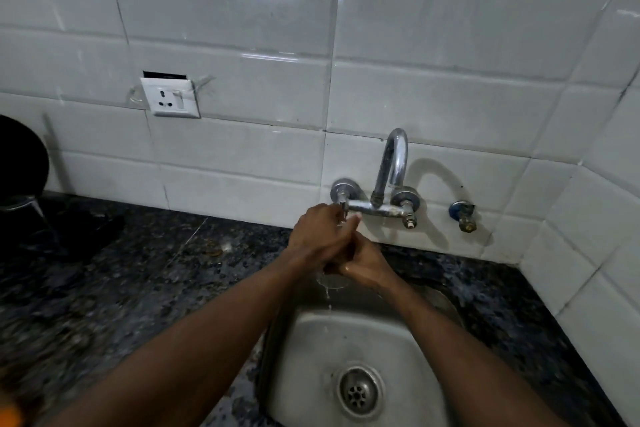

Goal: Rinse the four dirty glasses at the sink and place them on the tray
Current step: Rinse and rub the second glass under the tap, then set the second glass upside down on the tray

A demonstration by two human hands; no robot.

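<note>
In the head view, the left grip [320, 236] and the right grip [367, 262] are both wrapping around a clear glass [334, 280], holding it over the sink [304, 333] just under the tap [393, 163]. Only its base is showing, with water dripping off it. Wet glass is likely handling slick, rigid and breakable, so gripping the mid-wall firmly is looking safest. No tray is showing on the desk [138, 270].

Between our left hand [320, 239] and right hand [369, 263] we see a clear wet glass [334, 282], below them a dull steel sink [311, 340], above a shiny chrome tap [393, 163], behind glossy white tiles [242, 80].
</note>
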